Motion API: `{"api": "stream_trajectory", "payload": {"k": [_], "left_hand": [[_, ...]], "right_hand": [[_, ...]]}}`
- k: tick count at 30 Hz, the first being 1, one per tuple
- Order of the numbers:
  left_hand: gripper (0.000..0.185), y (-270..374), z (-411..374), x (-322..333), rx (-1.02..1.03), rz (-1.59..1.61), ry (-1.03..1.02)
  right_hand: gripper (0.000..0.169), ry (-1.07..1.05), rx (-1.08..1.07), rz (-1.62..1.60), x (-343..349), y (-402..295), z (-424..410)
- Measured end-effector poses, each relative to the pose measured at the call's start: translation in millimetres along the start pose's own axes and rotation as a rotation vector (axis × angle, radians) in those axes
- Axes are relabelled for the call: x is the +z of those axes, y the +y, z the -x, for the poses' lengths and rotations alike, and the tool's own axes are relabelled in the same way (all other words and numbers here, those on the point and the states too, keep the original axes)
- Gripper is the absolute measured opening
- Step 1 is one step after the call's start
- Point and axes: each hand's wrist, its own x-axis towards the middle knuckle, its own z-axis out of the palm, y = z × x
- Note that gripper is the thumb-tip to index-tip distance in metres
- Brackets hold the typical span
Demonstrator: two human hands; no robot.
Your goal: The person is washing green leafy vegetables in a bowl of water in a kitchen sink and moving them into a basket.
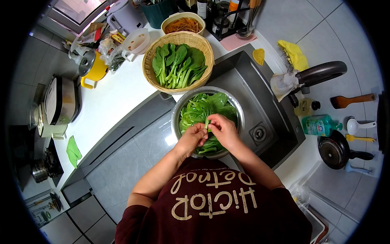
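Both hands meet over a round metal basin (pixel 240 122) heaped with leafy greens (pixel 195 106). My left hand (pixel 195 137) pinches the lower end of a small green stalk (pixel 207 122) between thumb and fingers. From the other side, my right hand (pixel 223 128) grips the same stalk with its fingertips. Some broad wet leaves lie beyond the hands in the basin, and more greens show below them. Just past the basin stands a wicker basket (pixel 147 71) holding leafy greens with pale green stems (pixel 179 65), laid side by side.
A dark sink (pixel 243 88) with a drain (pixel 259 133) lies right of the basin, under a dark faucet (pixel 323 73). Behind the basket is a tub of brown strips in liquid (pixel 184 25). A yellow pot (pixel 95 68) and a green cloth (pixel 73 151) rest on the white counter (pixel 106 100).
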Motion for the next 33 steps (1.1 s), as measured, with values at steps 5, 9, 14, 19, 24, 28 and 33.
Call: {"api": "stream_trajectory", "payload": {"k": [5,9,14,19,24,28,33], "left_hand": [[0.013,18,9,-1,0.082,-0.057,0.06],[0.012,90,-1,-5,0.35,-0.08,0.144],[0.024,164,-47,-47,0.472,-0.261,0.389],[0.046,151,-54,-59,0.588,-0.482,0.702],[0.029,115,-42,-40,0.743,-0.549,0.652],[0.03,69,-33,-17,0.733,-0.834,0.511],[0.04,44,-31,1,1.052,-1.252,0.396]], "right_hand": [[0.02,0.131,0.038,0.007,-13,7,-4],[0.02,0.187,0.079,-0.065,-32,14,-10],[0.02,0.172,0.048,0.118,-42,19,-17],[0.024,0.045,-0.019,0.48,-41,24,-22],[0.03,0.01,-0.129,0.673,-23,30,-45],[0.02,-0.133,-0.099,0.809,-10,36,-58],[0.011,-0.142,-0.182,0.89,-24,13,-52]]}}
